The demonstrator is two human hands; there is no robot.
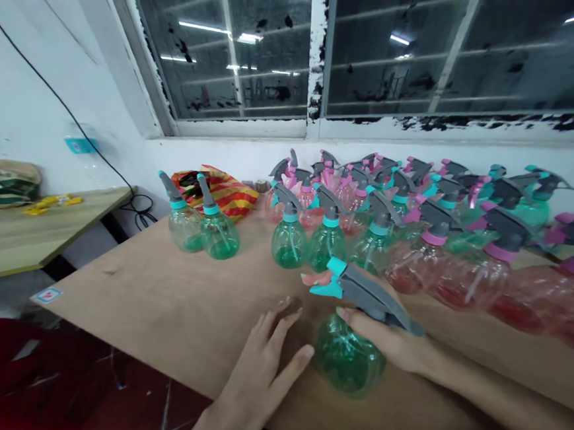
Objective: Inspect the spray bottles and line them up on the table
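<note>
My right hand (396,343) grips a green spray bottle (348,359) with a grey and teal trigger head (365,294), its fingers wrapped round the neck and one finger near the trigger. The bottle stands on the wooden table (161,304) in front of me. My left hand (259,372) rests flat on the table just left of the bottle, fingers spread, its thumb close to the bottle's side.
Several green and pink spray bottles (415,225) crowd the table's back right, below a window. Two green bottles (206,228) stand apart at the back left beside a striped bag (224,190). A second table (27,228) is at the left. Red floor (30,380) lies below.
</note>
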